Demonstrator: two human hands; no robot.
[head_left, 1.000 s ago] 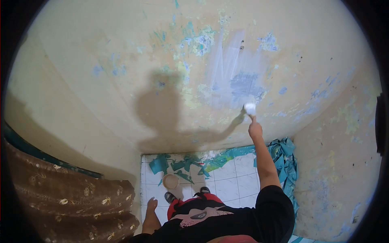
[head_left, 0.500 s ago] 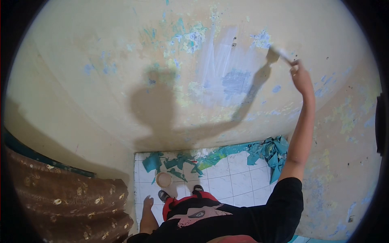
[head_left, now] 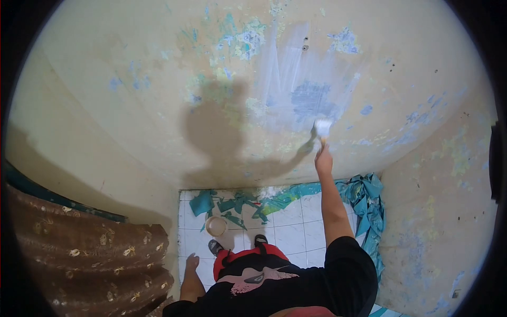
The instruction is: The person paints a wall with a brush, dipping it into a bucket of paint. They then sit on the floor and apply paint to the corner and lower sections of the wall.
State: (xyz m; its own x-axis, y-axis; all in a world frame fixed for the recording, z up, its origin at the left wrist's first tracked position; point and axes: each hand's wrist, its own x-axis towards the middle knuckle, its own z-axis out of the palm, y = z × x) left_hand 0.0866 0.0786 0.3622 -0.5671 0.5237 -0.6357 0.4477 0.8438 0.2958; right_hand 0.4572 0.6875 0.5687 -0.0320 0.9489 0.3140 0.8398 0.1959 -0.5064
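Head view, looking down a wall to the floor: the right hand (head_left: 323, 158) is raised at the end of an outstretched arm and closed in a fist around the handle of a brush (head_left: 321, 128). The brush's long axis runs up and down the wall (head_left: 105, 105). Its pale bristles point up and away from the hand, and its handle points down into the fist. The bristle tip touches the wall at the lower right edge of a streaky white patch (head_left: 301, 79), where blue shows through the wet strokes. The arm's shadow (head_left: 222, 137) falls on the wall to the left of the brush and meets it at the bristles.

The left hand (head_left: 191, 261) hangs low by the person's side, fingers loosely open and holding nothing, well apart from the brush. Just beyond it, a round pot (head_left: 216, 226) stands on the white tiled floor (head_left: 296, 232), near the person's sandals (head_left: 214, 246). Scraps of a teal sheet (head_left: 364, 201) lie along the foot of the wall and bunch in the right corner. A brown patterned cloth (head_left: 90, 248) fills the near left.
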